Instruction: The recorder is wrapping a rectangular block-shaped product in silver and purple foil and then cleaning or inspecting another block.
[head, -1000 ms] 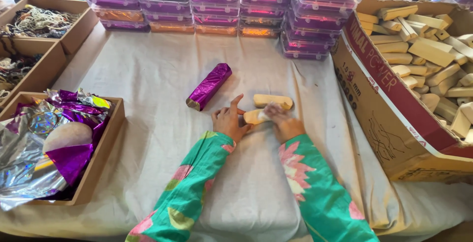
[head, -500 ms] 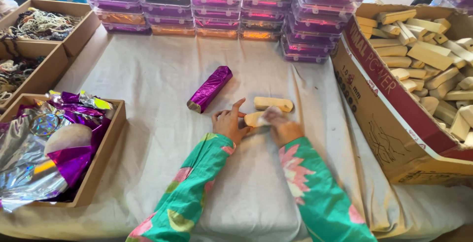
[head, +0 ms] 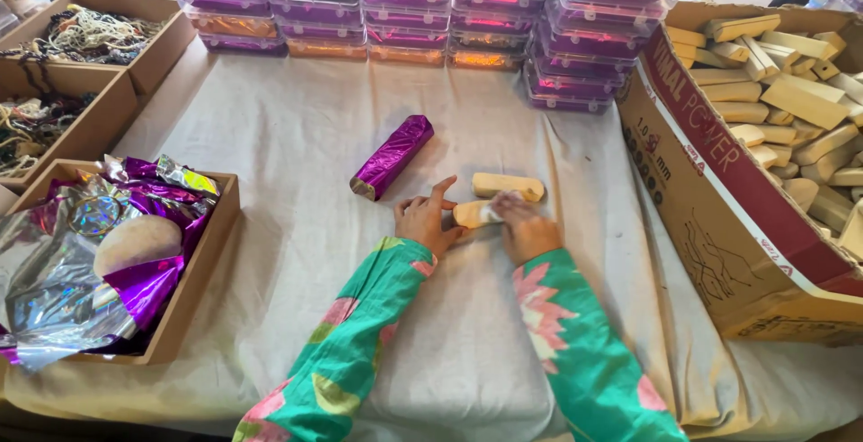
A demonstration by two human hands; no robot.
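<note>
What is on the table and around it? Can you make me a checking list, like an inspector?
Surface: table under a pale cloth, wrinkled.
Job's things: a tan block held between both hands; a second tan block lies just beyond; a purple foil-wrapped block lies to the left.
Clutter: tray of purple and silver foil; boxes of cords.
Hands: left hand and right hand grip the block's ends.
Cables: nothing seen.
Surroundings: stacked clear lidded boxes at the back; big carton of wooden blocks on the right.
</note>
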